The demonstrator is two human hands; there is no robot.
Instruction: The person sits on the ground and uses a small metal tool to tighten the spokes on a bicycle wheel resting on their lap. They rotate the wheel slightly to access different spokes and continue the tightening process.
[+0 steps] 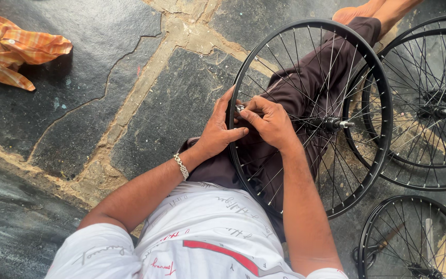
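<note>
On lap: wheel (383, 103) upright, axle (336, 124) pointing right; left hand (218, 134) gripping rim, right hand (269, 121) pinching tool (240, 108).

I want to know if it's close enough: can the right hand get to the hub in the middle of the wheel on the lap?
Probably yes. The right hand is inside the rim, near the hub; only thin spokes lie between.

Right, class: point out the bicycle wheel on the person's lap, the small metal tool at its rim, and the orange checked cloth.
bicycle wheel (373, 77), head view, black rim, upper right.
small metal tool (240, 108), head view, silver end at fingertips.
orange checked cloth (11, 46), head view, middle fold.
</note>
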